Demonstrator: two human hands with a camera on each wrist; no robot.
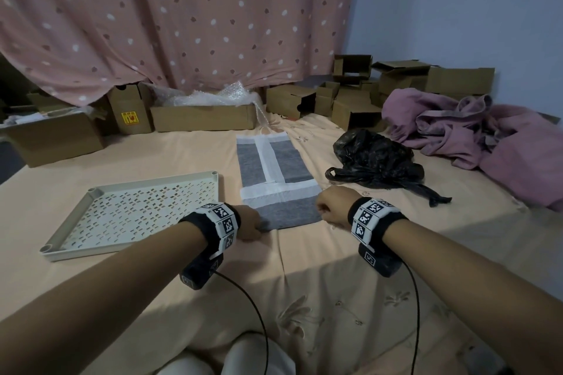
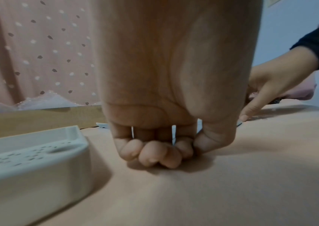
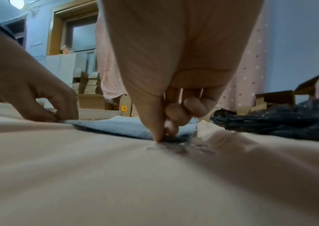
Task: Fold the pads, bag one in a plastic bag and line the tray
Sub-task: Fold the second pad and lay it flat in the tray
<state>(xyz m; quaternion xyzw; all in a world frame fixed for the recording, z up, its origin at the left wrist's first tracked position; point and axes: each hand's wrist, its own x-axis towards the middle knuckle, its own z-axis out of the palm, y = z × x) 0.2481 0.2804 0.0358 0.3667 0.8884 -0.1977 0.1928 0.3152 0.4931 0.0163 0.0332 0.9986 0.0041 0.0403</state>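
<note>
A grey and white pad [image 1: 275, 172] lies lengthwise on the peach sheet, its near end showing grey. My left hand [image 1: 254, 224] pinches the pad's near left corner, fingers curled under [image 2: 154, 154]. My right hand [image 1: 327, 210] pinches the near right corner between thumb and forefinger [image 3: 161, 133]. The pad's near edge [image 3: 123, 126] lifts slightly off the sheet between both hands. A cream perforated tray [image 1: 134, 216] sits left of the pad, close beside my left hand [image 2: 29, 154]. A crumpled black plastic bag [image 1: 376, 160] lies right of the pad [image 3: 282, 123].
Cardboard boxes [image 1: 202, 117] line the back under a pink dotted curtain [image 1: 182, 15], one holding bubble wrap. More small boxes [image 1: 359, 94] stand at the back right. A heap of purple cloth [image 1: 475, 131] lies at the right. Wrist cables trail toward me.
</note>
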